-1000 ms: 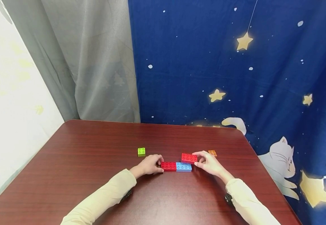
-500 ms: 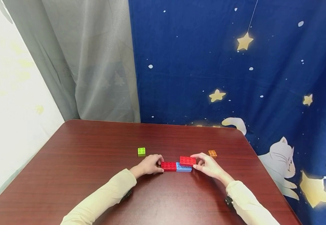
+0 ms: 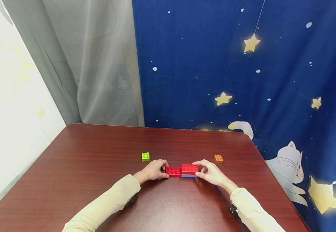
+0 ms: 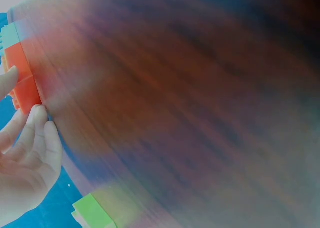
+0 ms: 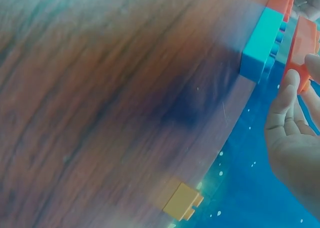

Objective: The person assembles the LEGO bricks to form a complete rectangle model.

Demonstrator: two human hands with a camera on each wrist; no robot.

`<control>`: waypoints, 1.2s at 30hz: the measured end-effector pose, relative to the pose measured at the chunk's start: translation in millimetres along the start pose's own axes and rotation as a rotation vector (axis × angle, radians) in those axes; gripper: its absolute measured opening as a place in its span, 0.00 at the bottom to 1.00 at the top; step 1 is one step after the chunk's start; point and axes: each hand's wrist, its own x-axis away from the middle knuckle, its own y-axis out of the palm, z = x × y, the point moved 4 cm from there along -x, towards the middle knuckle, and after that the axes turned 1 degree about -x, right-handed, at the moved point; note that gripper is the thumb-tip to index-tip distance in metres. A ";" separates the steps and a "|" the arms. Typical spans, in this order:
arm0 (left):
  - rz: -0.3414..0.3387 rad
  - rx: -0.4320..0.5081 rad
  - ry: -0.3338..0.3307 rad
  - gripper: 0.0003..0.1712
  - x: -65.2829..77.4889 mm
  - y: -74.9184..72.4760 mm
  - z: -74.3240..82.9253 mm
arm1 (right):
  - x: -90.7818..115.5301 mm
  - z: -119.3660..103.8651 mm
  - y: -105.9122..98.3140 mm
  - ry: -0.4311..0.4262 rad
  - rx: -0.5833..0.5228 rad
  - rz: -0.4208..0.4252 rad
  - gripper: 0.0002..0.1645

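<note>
On the table (image 3: 104, 193), a red building brick (image 3: 173, 172) lies end to end with a blue building brick (image 3: 189, 176). My left hand (image 3: 154, 169) grips the left end of that red brick, thumb in front and fingers behind. My right hand (image 3: 212, 173) pinches a second red brick (image 3: 189, 169) by its right end. This upper red brick is held just above the blue brick, lined up along it and hiding its top in the head view. In the right wrist view the blue brick's studs (image 5: 275, 48) show with a gap below the held red brick (image 5: 302, 42).
A small lime green brick (image 3: 145, 157) lies beyond my left hand. A small orange brick (image 3: 218, 159) sits beyond my right hand. Behind the table's far edge hang a grey curtain (image 3: 110, 64) and a blue star-patterned curtain (image 3: 185, 64).
My right hand has brought the upper red brick left and toward me, from behind the blue brick to over it. My left hand and its red brick have stayed in place.
</note>
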 end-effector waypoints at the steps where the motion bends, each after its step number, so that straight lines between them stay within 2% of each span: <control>1: 0.000 0.000 -0.001 0.17 -0.1 0.0 -0.1 | -0.3 0.2 1.4 -0.001 -0.002 -0.002 0.23; 15: -0.009 0.013 -0.011 0.16 -0.6 0.5 -1.1 | -5.9 -4.9 18.2 -0.082 0.001 0.025 0.23; 31: -0.016 0.024 -0.022 0.16 -0.4 -0.1 -0.5 | -12.3 -5.3 24.3 -0.040 0.006 0.021 0.23; 36: -0.003 0.009 -0.001 0.16 -0.6 -0.1 0.7 | -14.1 -4.4 25.8 -0.047 -0.001 0.012 0.23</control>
